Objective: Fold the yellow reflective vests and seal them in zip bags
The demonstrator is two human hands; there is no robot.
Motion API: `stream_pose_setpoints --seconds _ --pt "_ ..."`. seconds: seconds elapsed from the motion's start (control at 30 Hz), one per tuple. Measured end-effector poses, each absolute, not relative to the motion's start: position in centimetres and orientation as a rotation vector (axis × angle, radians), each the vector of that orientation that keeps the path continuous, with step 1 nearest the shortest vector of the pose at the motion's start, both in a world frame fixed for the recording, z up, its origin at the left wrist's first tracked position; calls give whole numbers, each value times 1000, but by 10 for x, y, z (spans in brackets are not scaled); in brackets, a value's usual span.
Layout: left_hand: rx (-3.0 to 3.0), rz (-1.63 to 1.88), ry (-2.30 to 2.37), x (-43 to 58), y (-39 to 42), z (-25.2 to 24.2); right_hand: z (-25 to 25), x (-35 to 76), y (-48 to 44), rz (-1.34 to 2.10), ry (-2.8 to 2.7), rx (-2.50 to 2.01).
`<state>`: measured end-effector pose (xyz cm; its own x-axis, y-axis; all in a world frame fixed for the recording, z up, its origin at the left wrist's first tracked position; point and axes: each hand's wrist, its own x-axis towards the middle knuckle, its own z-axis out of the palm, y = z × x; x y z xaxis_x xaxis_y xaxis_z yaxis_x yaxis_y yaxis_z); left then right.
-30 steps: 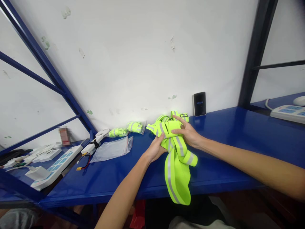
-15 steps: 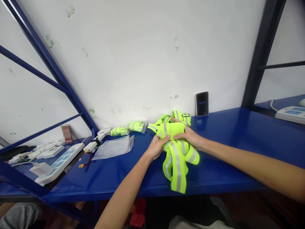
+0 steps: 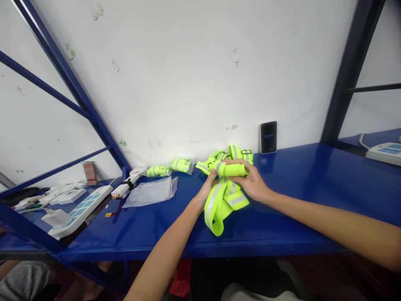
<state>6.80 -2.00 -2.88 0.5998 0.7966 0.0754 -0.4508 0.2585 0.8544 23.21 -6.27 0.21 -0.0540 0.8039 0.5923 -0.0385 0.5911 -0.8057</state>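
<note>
Both hands grip a neon-yellow reflective strap (image 3: 232,169) with a grey stripe, partly wound into a roll above the table. My left hand (image 3: 205,190) is closed on the roll's left end, thumb on top. At the right end, my right hand (image 3: 253,182) has its fingers wrapped behind the roll. Loose loops of the strap (image 3: 216,209) hang below the hands. Just behind lies a heap of the same yellow strapping (image 3: 234,151) with a dark buckle (image 3: 246,151); whether it joins the held strap I cannot tell.
Left on the blue table (image 3: 291,179) lie two bundled yellow straps (image 3: 159,170), clear plastic bags (image 3: 150,193), a white handheld fan (image 3: 127,186) and a wire with a yellow connector (image 3: 108,214). A power strip (image 3: 83,213) is further left. A black-screened device (image 3: 268,137) leans on the wall.
The roll has turned in my hands, tilting away and looking narrower. The hanging loops have swung left and drawn up. The view has shifted slightly.
</note>
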Motion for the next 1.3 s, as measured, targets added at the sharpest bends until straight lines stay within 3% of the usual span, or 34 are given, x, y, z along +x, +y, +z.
stream_pose_setpoints --seconds 0.4,0.77,1.13,1.3 --pt "1027 688 500 64 -38 -31 -19 235 -55 418 -1774 -559" --pt "1205 548 522 53 -26 -27 -18 244 -53 388 -1806 -552" --pt "1238 240 475 1 -29 -11 -28 268 -34 191 -2275 -435" --pt "1297 87 541 -18 -33 -1 -35 267 -39 341 -2406 -486"
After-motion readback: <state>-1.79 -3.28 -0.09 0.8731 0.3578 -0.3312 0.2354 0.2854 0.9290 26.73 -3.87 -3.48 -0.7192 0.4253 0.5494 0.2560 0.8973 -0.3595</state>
